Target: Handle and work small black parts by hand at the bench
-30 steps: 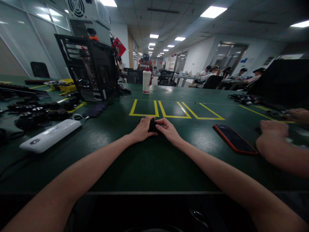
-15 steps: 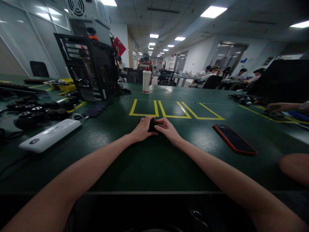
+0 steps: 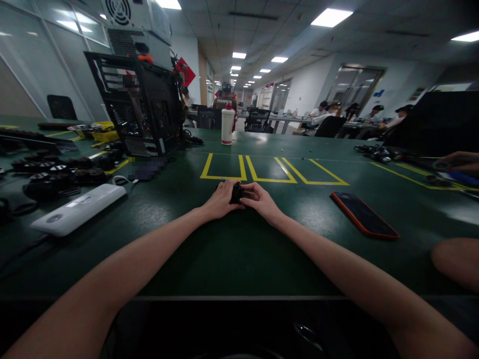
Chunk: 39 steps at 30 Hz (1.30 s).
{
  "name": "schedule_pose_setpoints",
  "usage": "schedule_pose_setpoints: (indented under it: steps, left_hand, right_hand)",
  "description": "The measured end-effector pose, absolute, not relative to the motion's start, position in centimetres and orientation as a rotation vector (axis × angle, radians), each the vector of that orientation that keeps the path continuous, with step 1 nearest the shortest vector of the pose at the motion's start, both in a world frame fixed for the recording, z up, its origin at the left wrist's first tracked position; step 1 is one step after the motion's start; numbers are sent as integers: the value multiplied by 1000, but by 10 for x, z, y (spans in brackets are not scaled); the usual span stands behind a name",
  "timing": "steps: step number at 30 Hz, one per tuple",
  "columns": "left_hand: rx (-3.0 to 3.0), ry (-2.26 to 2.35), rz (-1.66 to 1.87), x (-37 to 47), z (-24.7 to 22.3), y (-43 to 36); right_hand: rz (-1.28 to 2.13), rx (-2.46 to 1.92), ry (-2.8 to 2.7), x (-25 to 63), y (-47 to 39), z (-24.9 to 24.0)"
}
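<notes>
In the middle of the green table [image 3: 239, 259], my left hand [image 3: 220, 200] is wrapped round a small black part [image 3: 236, 193]. The part looks blocky, but its kind cannot be made out, and my left fingers cover much of it. My right hand [image 3: 260, 203] meets it from the right, thumb and fingertips closed at its right side. Whether a smaller piece sits between those right fingertips is too small to tell. Both hands are just in front of the yellow tape outlines [image 3: 267, 180].
To the right lies a phone with an orange edge [image 3: 364, 214]; beyond it a co-worker's hand [image 3: 462, 162] handles dark parts. At left are a white power strip-like device [image 3: 80, 209], black parts [image 3: 71, 172] and an open computer case [image 3: 138, 104]. A white bottle [image 3: 226, 127] stands ahead.
My hands stay almost where they were round the black part; my right fingers have shifted slightly. At the right, the co-worker's hand has moved up and to the right.
</notes>
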State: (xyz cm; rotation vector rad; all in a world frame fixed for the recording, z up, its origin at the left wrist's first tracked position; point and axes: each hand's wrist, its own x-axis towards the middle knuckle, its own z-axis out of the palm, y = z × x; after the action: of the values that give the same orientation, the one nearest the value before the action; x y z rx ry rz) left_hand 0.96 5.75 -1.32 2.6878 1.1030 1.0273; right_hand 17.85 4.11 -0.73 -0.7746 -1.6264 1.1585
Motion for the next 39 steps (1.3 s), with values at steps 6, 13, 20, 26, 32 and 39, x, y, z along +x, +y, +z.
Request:
schedule_pose_setpoints:
  steps: [6, 13, 20, 26, 32, 39]
  left_hand:
    - [2683, 1121, 1032, 11, -14, 59]
    - [2688, 1104, 1033, 10, -15, 59]
    - [2678, 1110, 1031, 10, -15, 59]
    - [2692, 1106, 1034, 10, -15, 58]
    - [2696, 1104, 1027, 10, -14, 58]
    - [2685, 1110, 1033, 10, -15, 59]
  right_hand:
    - [1102, -829, -1579, 176, 45, -7]
    - [1173, -788, -1621, 178, 44, -8]
    - [1111, -776, -1620, 176, 42, -7]
    - [1132, -850, -1614, 179, 48, -11]
    - [1195, -741, -1614, 178, 42, -10]
    - [1110, -833, -1610, 177, 44, -9]
